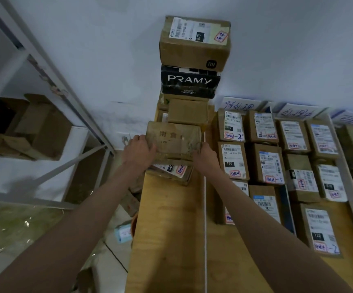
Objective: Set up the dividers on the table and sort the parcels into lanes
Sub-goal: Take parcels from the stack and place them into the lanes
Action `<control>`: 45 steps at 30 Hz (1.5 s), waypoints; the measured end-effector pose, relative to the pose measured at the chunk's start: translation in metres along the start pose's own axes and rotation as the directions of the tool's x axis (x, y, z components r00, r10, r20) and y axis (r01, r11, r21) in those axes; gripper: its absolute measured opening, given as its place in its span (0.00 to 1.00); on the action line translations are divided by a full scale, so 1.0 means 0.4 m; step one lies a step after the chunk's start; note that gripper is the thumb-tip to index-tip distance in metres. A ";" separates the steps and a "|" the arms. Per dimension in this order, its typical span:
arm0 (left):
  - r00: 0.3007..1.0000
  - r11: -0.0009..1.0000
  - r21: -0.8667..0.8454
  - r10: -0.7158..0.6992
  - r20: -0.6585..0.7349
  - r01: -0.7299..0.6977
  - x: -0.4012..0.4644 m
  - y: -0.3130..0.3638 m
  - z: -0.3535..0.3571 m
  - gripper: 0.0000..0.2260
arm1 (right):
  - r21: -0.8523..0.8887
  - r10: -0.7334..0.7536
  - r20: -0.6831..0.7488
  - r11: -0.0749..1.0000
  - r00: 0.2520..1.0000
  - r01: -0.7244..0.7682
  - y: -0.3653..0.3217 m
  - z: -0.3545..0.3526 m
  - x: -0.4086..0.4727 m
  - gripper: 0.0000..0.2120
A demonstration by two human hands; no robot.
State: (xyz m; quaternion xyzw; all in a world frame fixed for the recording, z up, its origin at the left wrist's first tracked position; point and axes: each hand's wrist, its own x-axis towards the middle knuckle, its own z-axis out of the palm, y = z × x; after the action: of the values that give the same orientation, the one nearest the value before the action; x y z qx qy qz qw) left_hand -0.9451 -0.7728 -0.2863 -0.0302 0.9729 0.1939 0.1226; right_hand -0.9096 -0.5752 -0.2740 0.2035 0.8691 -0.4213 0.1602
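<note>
Item 1: taped brown box [174, 138], faded print on top, at far left end of wooden table [167, 229]. Held from both sides: left hand [138, 150] curled round its left edge, right hand [206, 156] gripping its right edge, fingers wrapped onto the near side. Whether it is lifted clear or resting on the box below, can't tell.

Item 2: labelled parcel [171, 171] directly under item 1, white label w/ red-marked sticker showing at its near edge.

Item 3: stack behind item 1, against wall: plain carton [188, 113], then black "PRAMY" box [190, 82], then top brown carton [194, 41] w/ shipping label and "070" tag.

Item 4: white string [205, 229] running front-to-back along table, just right of item 1, separating the left strip from the rest.

Item 5: sorted parcels [268, 163] right of string, packed in rows, labels up, most w/ red handwritten stickers. Grey divider strip [349, 187] runs between rows near right edge.

Item 6: handwritten paper signs [240, 104] propped at wall end of the rows, approx. three visible.

Item 7: metal shelving [44, 66] to the left, open cardboard box [29, 127] on its shelf. Floor below: crumpled clear plastic [8, 227].
</note>
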 end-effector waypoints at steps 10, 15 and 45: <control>0.985 0.843 -0.516 -0.172 0.004 0.149 -0.267 -0.019 -0.031 0.19 | 0.148 -0.164 -0.074 0.974 0.984 0.174 0.154 0.016 -0.222 0.30; 0.973 0.827 -0.513 -0.196 0.125 0.232 -0.359 -0.031 -0.038 0.31 | 0.217 -0.251 -0.100 0.939 0.963 0.267 0.223 0.024 -0.329 0.26; 0.984 0.692 -0.708 -0.022 0.177 0.143 -0.565 0.037 0.017 0.13 | 0.429 0.003 0.204 0.898 0.979 -0.092 0.356 -0.132 -0.475 0.20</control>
State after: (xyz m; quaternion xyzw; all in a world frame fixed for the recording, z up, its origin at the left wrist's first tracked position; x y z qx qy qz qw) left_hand -0.7262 -0.7538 -0.2302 -0.1041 0.8052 0.5538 0.1847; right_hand -0.6811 -0.4947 -0.2523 0.2123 0.7270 -0.6194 0.2068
